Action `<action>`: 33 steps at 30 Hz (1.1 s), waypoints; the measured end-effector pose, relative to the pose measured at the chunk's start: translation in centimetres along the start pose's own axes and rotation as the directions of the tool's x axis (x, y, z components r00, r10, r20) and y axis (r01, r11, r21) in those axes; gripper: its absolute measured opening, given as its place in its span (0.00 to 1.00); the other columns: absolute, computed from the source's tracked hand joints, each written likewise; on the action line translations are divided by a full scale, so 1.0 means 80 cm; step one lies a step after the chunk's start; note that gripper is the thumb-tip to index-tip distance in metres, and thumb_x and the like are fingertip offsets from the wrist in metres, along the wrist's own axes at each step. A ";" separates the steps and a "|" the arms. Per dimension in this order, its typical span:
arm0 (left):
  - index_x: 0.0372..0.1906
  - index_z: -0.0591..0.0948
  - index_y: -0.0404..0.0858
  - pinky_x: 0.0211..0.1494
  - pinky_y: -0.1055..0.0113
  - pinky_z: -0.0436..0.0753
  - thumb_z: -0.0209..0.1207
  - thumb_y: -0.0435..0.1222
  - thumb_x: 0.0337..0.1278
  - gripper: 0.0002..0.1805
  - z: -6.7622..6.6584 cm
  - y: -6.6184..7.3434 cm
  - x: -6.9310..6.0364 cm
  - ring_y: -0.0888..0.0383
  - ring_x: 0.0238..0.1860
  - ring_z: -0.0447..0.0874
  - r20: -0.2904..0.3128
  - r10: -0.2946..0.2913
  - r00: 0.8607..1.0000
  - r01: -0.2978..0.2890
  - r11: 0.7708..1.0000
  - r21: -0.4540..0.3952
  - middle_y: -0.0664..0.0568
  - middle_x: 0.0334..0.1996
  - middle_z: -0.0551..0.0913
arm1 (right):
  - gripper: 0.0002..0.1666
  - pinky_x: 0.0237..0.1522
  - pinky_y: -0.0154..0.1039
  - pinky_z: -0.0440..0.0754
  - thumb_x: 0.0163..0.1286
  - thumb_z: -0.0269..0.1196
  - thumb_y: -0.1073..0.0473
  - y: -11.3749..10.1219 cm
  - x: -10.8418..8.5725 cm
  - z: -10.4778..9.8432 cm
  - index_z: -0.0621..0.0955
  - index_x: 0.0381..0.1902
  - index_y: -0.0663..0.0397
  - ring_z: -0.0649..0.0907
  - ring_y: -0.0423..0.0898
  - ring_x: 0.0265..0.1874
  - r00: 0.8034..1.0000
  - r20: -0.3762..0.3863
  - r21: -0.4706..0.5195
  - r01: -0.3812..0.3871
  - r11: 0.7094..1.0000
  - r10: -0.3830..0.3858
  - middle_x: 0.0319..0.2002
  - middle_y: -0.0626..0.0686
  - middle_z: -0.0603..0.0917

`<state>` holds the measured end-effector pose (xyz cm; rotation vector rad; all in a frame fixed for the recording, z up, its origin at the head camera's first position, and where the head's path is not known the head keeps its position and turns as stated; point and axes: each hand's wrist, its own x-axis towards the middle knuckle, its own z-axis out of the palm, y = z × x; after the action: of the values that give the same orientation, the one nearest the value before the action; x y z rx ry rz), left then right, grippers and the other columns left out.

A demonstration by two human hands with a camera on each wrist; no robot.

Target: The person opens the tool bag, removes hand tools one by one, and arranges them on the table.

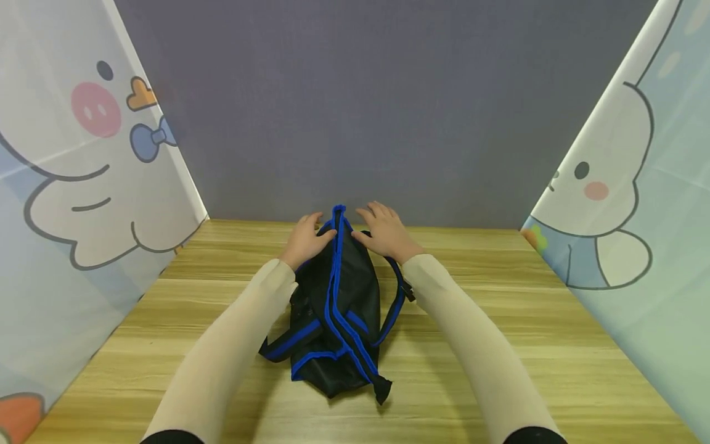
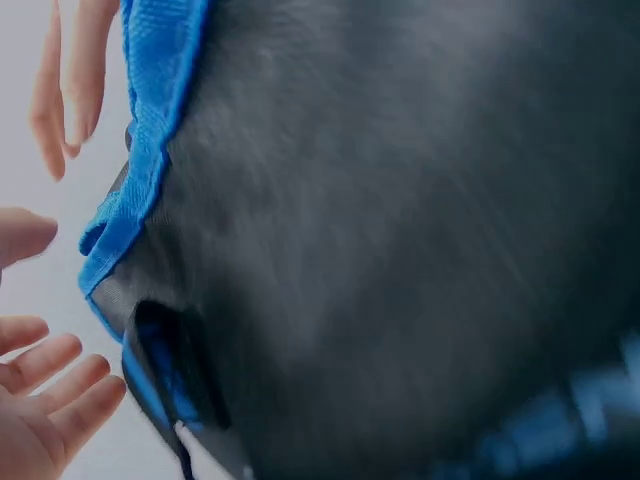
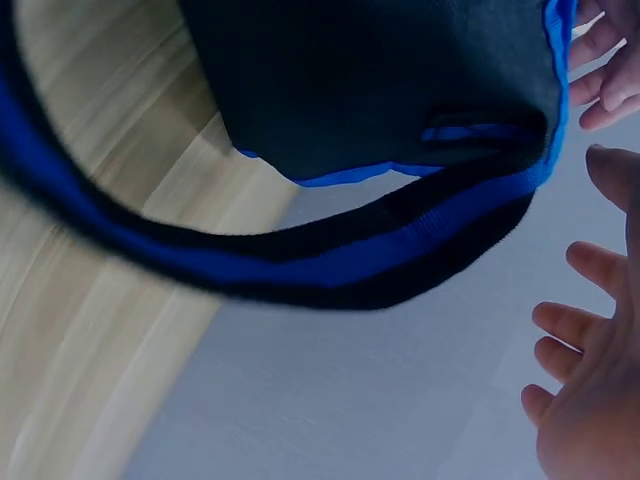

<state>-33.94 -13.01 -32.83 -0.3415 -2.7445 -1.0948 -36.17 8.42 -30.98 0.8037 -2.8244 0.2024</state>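
A black backpack (image 1: 357, 277) with blue edging stands or lies at the middle of the table, its narrow top pointing to the back. One strap (image 1: 396, 308) loops out on its right, and another strap (image 1: 294, 339) hangs at its lower left. My left hand (image 1: 307, 239) is beside the top on the left, its fingers spread and relaxed. On the other side my right hand (image 1: 386, 233) hovers with fingers apart. The right wrist view shows a gap between the right hand (image 3: 600, 380) and the blue edging. Neither hand grips the bag.
The wooden table (image 1: 471, 370) reaches back to a grey panel (image 1: 360, 105). Cloths printed with cartoon animals hang on both sides, the left cloth (image 1: 50, 246) and the right cloth (image 1: 654, 320).
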 end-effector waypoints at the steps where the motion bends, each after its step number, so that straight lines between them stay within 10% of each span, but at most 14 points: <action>1: 0.73 0.61 0.27 0.63 0.48 0.74 0.56 0.43 0.71 0.36 0.002 -0.001 0.004 0.38 0.63 0.72 -0.012 -0.005 1.000 0.005 1.000 -0.016 0.31 0.65 0.69 | 0.38 0.74 0.56 0.50 0.77 0.53 0.40 -0.001 0.004 0.001 0.63 0.76 0.52 0.55 0.59 0.75 1.000 -0.005 0.001 -0.003 1.000 0.003 0.75 0.62 0.59; 11: 0.63 0.74 0.24 0.60 0.52 0.78 0.58 0.40 0.70 0.27 0.018 -0.005 0.034 0.41 0.57 0.80 -0.119 -0.068 0.991 0.055 0.992 -0.111 0.34 0.57 0.80 | 0.32 0.73 0.52 0.57 0.79 0.51 0.44 -0.010 0.038 0.010 0.68 0.73 0.54 0.61 0.57 0.72 0.999 -0.022 0.047 -0.047 0.998 0.048 0.72 0.60 0.64; 33: 0.54 0.82 0.25 0.57 0.55 0.79 0.54 0.35 0.69 0.18 0.031 -0.009 0.039 0.43 0.53 0.80 -0.061 -0.140 0.988 0.120 0.957 -0.265 0.35 0.52 0.83 | 0.26 0.68 0.52 0.66 0.81 0.48 0.47 -0.028 0.067 0.025 0.73 0.69 0.52 0.67 0.56 0.68 0.988 -0.011 0.137 -0.151 0.979 0.154 0.68 0.59 0.69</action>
<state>-37.29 -11.34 -34.34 -0.1468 -2.5874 -1.4753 -39.75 3.47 -31.54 0.6051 -2.8771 0.4280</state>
